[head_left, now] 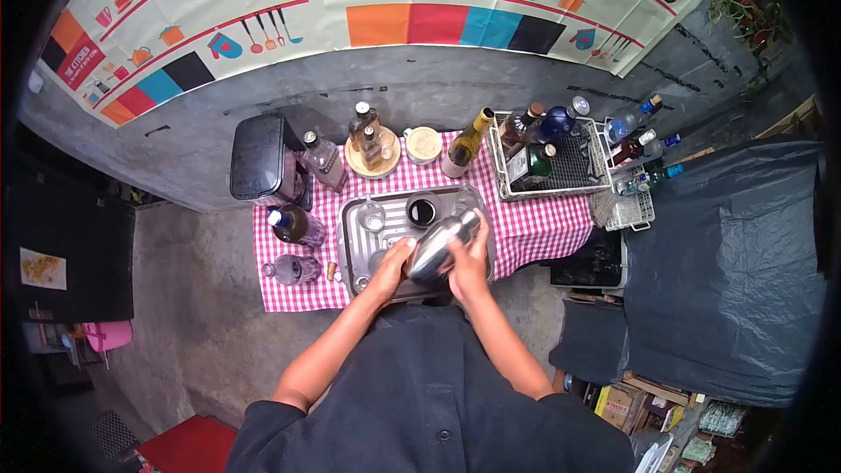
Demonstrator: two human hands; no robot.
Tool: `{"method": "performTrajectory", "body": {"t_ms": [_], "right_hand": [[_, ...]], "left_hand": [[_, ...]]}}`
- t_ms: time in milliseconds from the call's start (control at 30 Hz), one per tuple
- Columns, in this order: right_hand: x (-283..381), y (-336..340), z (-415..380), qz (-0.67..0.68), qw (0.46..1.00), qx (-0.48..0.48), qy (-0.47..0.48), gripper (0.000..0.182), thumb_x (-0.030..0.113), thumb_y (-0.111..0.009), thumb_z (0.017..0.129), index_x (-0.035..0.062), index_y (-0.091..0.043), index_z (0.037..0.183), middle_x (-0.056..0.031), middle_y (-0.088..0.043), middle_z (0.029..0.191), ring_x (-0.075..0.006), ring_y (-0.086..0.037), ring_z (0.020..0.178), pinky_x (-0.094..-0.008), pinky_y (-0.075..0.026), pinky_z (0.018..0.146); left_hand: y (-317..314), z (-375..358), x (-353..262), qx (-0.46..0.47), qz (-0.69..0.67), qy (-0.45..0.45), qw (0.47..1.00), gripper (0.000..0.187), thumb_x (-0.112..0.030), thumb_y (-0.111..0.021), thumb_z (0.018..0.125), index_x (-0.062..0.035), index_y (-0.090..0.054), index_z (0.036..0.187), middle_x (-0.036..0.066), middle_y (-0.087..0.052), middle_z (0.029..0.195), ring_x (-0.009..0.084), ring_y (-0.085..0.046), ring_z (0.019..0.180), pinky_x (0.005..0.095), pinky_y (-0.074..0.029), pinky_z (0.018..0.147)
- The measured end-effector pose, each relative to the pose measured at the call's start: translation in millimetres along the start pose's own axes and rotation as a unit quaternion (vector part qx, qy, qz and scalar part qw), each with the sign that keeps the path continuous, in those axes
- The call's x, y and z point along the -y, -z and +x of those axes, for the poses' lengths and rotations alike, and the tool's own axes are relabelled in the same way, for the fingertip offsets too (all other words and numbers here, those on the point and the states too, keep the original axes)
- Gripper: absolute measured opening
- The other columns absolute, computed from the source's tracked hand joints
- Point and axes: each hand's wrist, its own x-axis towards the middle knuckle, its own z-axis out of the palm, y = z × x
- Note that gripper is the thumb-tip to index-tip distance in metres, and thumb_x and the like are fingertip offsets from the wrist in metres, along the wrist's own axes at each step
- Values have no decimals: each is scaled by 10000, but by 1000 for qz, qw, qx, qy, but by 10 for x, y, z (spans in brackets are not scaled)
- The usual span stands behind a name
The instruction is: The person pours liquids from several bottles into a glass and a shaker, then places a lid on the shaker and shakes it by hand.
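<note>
A shiny metal cocktail shaker (434, 252) is held at a slant above the front right of the grey tray (345, 241). My left hand (393, 268) is closed round its lower left end. On the other side, my right hand (471, 261) grips the upper right part, fingers wrapped along it. Behind the shaker, a round vessel with a dark inside (422, 210) stands on the tray. A clear glass (371, 215) is to its left, and another clear glass (466, 201) shows partly behind my right hand. More glassware at the tray's front left is partly hidden.
The checkered cloth (390, 180) also carries bottles at left (296, 226), a lidded black container (258, 158), a wooden plate with bottles (372, 158), a cream-topped cup (423, 145) and a wine bottle (468, 142). A wire basket of bottles (554, 158) stands at right.
</note>
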Motion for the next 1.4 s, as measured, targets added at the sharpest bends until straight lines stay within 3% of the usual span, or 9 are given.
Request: {"method": "performTrajectory", "body": {"t_ms": [267, 333, 467, 567, 600, 1000, 1133, 1167, 1400], "right_hand": [[73, 791, 349, 171, 972, 13, -158, 454, 191, -595, 966, 120, -384, 1361, -61, -524, 1221, -178, -545, 1114, -360, -482, 963], [140, 814, 339, 198, 962, 18, -186, 382, 192, -576, 978, 125, -415, 1317, -60, -550, 1201, -172, -560, 1100, -370, -487, 960], [470, 587, 140, -69, 995, 10, 68, 768, 105, -689, 874, 125, -216, 1479, -148, -419, 1369, -228, -483, 1212, -377, -429, 1020], [660, 636, 109, -303, 911, 150, 238, 855, 124, -836, 727, 74, -313, 1402, -165, -443, 1329, -298, -500, 1197, -398, -451, 982], [776, 622, 230, -347, 817, 239, 394, 828, 167, -850, 719, 85, -352, 1375, -204, -465, 1305, -359, -513, 1196, -433, -458, 980], [1575, 719, 323, -384, 769, 413, 300, 732, 250, -800, 765, 82, -437, 1378, -239, -459, 1359, -422, -504, 1244, -486, -435, 1025], [1555, 758, 362, -395, 766, 405, 305, 706, 222, -851, 698, 32, -528, 1297, -215, -547, 1210, -350, -575, 1104, -437, -488, 927], [1557, 708, 365, -395, 770, 396, 307, 630, 234, -851, 700, 21, -573, 1224, -162, -589, 1061, -308, -608, 956, -406, -503, 835], [1387, 396, 362, -456, 712, 447, 291, 483, 259, -826, 726, 18, -588, 1069, -131, -616, 907, -312, -627, 812, -395, -501, 708]], "left_hand": [[-555, -50, -381, 89, 178, 51, 979, 607, -422, -609, 938, 7, -464, 1342, 104, -555, 1165, 169, -573, 983, 316, -524, 778], [-698, -44, -458, 76, 190, 86, 975, 487, -296, -630, 946, -2, -497, 1310, 99, -552, 1175, 146, -563, 1023, 295, -529, 782], [-861, 17, -472, 122, 259, 97, 953, 621, -245, -713, 887, -4, -428, 1383, 116, -523, 1262, 163, -538, 1127, 305, -513, 879], [-922, 99, -224, 169, 286, -95, 939, 845, -192, -811, 772, -6, -318, 1432, 135, -525, 1306, 224, -511, 1228, 355, -387, 1065], [-907, 139, -94, 153, 267, -116, 944, 839, -162, -797, 773, -21, -308, 1439, 126, -521, 1322, 213, -508, 1243, 359, -397, 1064], [-1180, -22, -64, 62, 346, -197, 915, 936, -246, -873, 670, -32, -353, 1418, 148, -521, 1328, 219, -525, 1247, 379, -419, 1052], [-1172, -255, -92, 1, 378, -191, 906, 871, -189, -864, 632, -12, -400, 1348, 147, -540, 1271, 242, -544, 1215, 394, -426, 1035], [-1153, -309, -120, -16, 411, -193, 891, 829, -168, -861, 608, -8, -419, 1291, 155, -549, 1225, 269, -565, 1179, 395, -443, 1010], [-1003, -564, -209, -143, 509, -225, 819, 823, -153, -876, 558, -15, -420, 1229, 187, -542, 1156, 372, -569, 1075, 424, -460, 926]]}}
